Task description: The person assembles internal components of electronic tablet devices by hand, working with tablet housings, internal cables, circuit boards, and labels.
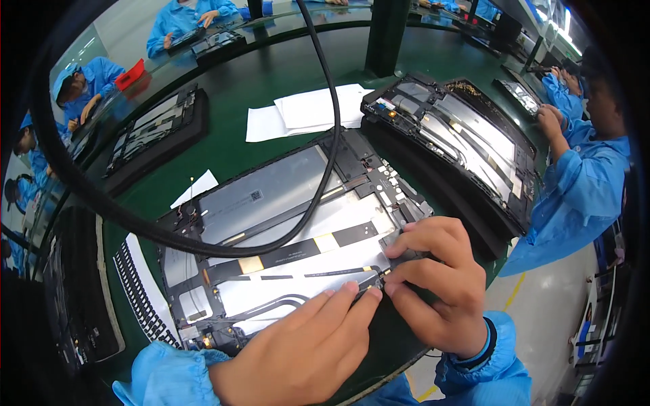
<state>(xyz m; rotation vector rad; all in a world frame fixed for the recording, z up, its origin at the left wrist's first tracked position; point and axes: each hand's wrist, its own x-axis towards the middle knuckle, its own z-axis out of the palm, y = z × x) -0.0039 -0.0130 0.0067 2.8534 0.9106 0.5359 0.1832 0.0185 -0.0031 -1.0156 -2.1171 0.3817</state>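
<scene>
An opened tablet (267, 193) lies in front of me, its silver battery panels, dark flat ribbon cables and small circuit boards exposed. My left hand (301, 345) rests palm down across its near edge. Its fingers are stretched out, with the tips pressing at the lower right edge. My right hand (440, 284) is at the right corner of the same tablet, its thumb and fingers bent into a pinch at the rim. Whatever small part sits between those fingertips is too hidden to name.
A thick black cable (203, 249) loops above the tablet. White sheets (311, 115) lie behind it, and a strip of black labels (142, 291) lies left. Another opened tablet (460, 135) rests on dark foam at right. A dark green post (386, 40) stands behind; co-workers sit around.
</scene>
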